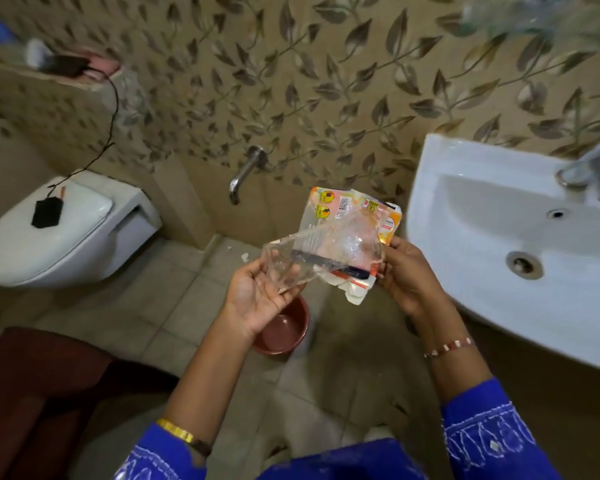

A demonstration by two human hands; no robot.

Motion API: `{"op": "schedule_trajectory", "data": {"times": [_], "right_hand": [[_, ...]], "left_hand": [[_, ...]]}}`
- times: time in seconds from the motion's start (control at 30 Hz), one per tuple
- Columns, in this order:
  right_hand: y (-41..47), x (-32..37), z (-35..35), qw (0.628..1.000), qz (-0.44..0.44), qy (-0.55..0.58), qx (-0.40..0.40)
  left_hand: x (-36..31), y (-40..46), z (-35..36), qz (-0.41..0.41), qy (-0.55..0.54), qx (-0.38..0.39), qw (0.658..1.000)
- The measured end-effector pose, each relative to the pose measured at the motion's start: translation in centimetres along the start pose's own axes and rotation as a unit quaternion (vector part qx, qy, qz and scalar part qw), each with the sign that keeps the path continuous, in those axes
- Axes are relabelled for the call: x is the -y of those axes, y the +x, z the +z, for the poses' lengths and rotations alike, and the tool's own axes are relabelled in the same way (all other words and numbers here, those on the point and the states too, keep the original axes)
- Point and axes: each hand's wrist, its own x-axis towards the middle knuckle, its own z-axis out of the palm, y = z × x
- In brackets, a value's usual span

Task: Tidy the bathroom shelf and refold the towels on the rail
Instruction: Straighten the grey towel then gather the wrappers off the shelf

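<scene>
A white washbasin (492, 244) hangs on a wall of beige leaf-patterned tiles (326, 81). Left of the basin a chrome spout (245, 173) juts from the wall, and farther left is a closed white toilet (63, 233) with a small black device (47, 212) on its lid. Below the basin lies a pale tiled floor (174, 299) with a reddish bucket (284, 329). Just left of the basin's rim, both hands hold up a torn blister pack (340, 244): crumpled clear plastic over orange-and-white printed card, a dark strip showing inside. The left hand (257, 296) has a loose, open grip cradling the plastic edge; the right hand (406, 275) pinches the card edge.
</scene>
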Motion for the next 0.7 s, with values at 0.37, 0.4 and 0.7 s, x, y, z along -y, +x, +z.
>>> {"op": "schedule_trajectory", "data": {"times": [0.37, 0.4, 0.7], "right_hand": [[4.4, -12.5, 8.0, 0.987, 0.157, -0.003, -0.028], [5.5, -14.0, 8.1, 0.984, 0.176, 0.001, -0.038], [17.4, -31.8, 6.6, 0.94, 0.32, 0.001, -0.119]], "left_hand": [[-3.7, 2.3, -13.4, -0.015, 0.021, -0.217, 0.976], [-3.6, 3.2, -14.3, -0.018, 0.023, -0.233, 0.972], [1.8, 16.5, -27.2, -0.079, 0.021, -0.33, 0.94]]}}
